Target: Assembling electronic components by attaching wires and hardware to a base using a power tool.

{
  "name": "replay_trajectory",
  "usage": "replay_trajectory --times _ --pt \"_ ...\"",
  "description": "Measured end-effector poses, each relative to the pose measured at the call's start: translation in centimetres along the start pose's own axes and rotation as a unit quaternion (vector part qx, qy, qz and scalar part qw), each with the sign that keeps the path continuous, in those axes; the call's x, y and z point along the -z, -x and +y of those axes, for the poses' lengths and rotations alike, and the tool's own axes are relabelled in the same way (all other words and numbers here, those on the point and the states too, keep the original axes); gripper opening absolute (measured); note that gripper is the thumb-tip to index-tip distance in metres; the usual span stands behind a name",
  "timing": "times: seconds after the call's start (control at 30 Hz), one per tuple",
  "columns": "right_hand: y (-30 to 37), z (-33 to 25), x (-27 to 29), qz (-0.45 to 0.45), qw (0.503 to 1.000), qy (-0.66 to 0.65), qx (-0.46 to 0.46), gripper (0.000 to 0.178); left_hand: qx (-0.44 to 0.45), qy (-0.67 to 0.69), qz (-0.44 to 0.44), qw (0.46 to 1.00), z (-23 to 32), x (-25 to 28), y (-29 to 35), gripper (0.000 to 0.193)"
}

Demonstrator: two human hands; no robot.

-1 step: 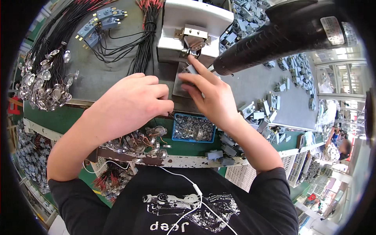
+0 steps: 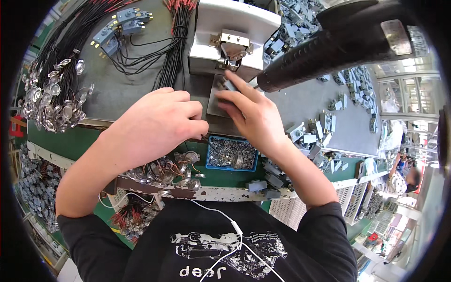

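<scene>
My left hand [image 2: 162,115] is closed left of the metal plate, its fingertips pinched together. A thin dark wire [image 2: 206,139] comes out below them toward the blue tray. My right hand [image 2: 251,105] reaches over the metal plate [image 2: 213,101] with its fingers apart, the index finger stretched toward the machine. Under that finger sits a small grey block [image 2: 230,85], mostly covered. Just beyond the fingertip is the metal clamp head [image 2: 234,47] of the white machine [image 2: 202,28]. Right of my hand, a black cylindrical tool [image 2: 300,63] slants down.
The blue tray [image 2: 207,164] at the bench's front edge holds small metal pieces and a round silver part [image 2: 237,161]. Black wire bundles [image 2: 171,61] and round metal parts [image 2: 51,103] lie left. Grey switch blocks [image 2: 127,23] sit at back left; more [image 2: 310,136] are heaped right.
My right index finger has drawn back slightly from the clamp head toward me. The black tool has shifted a little. My left hand stays in place.
</scene>
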State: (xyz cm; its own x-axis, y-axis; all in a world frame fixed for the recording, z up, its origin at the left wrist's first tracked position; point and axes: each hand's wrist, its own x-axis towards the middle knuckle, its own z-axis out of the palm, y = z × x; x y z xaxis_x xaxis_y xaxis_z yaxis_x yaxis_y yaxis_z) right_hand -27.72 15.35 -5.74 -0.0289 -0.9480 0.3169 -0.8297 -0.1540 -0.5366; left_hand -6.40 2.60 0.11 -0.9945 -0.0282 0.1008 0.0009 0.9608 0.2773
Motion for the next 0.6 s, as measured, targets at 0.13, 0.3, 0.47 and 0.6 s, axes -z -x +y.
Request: replay_trajectory --times 0.13,0.3,0.47,0.6 --pt "1.3 -0.1 0.9 -0.022 0.998 0.048 -0.02 0.036 0.004 0.003 -0.004 1.0 -0.3 -0.6 0.5 0.012" --pt "-0.1 -0.9 0.9 0.006 0.999 -0.004 -0.047 0.046 0.003 -0.014 -0.013 1.0 -0.1 -0.3 0.4 0.011" --pt "0.5 -1.3 1.2 -0.048 0.994 0.096 -0.013 0.055 0.006 -0.01 -0.013 1.0 -0.1 -0.3 0.3 0.012" --pt "0.4 -0.1 1.0 -0.013 0.99 0.136 0.018 0.053 0.006 -0.009 -0.012 1.0 0.0 -0.1 0.3 0.013"
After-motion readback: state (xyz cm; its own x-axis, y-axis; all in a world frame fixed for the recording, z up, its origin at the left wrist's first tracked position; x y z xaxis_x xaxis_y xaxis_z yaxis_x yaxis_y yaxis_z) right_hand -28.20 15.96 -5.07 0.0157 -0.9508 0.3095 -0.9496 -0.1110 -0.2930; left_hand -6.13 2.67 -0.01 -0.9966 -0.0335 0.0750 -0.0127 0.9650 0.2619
